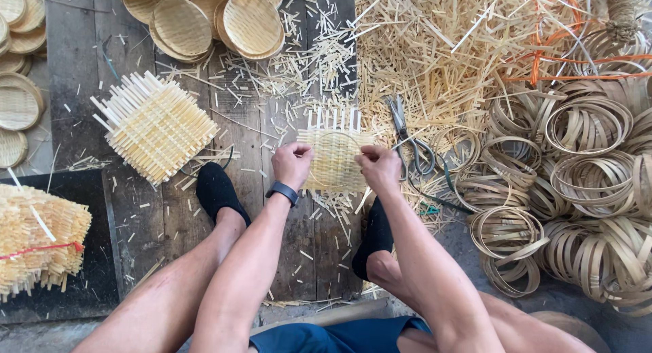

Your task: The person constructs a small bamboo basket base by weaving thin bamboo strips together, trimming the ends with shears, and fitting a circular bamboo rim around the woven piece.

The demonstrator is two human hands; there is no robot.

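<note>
The mat point(334, 159) sits between both hands, scissors point(409, 139) just right, hoops point(584, 190) farther right, a mat stack point(155, 125) left.

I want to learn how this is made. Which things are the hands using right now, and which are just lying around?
In use:
left hand
right hand
woven mat, held by both hands
ring pressed on the mat

Lying about:
scissors
stack of mats
finished trays
pile of rings
offcuts
tied bundle
</note>
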